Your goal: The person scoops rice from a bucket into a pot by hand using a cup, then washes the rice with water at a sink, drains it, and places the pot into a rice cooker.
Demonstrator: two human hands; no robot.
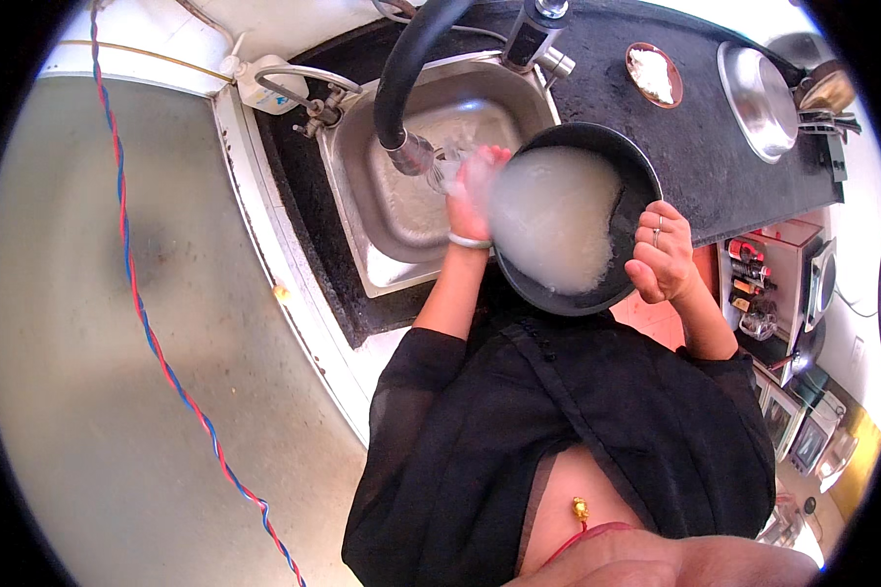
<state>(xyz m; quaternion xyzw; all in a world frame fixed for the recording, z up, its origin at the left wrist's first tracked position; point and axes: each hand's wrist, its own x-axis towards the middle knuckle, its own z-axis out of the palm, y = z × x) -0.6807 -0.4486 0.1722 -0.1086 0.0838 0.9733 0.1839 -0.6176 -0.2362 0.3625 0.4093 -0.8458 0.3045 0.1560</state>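
A black pot (628,238) is tilted toward the sink, with cloudy white liquid (558,213) in it; pale matter under the surface is hard to make out. My right hand (661,249) is closed at the pot's right edge, hiding whatever part it grips. At the opposite rim is my left hand (473,187), wearing a pale bracelet (470,241). Cloudy liquid spills over this hand toward the stainless steel sink (411,238), blurring its grip. Close to its fingers hangs the metal spray head (412,154) of a black hose faucet (404,81), with clear splashes at its mouth.
On the black countertop (587,81) sit a small brown bowl (653,75) of white matter and a metal basin (758,101). A small curved tap (323,110) and a white bottle (268,84) stand left of the sink. Bottles (749,268) line a shelf at right.
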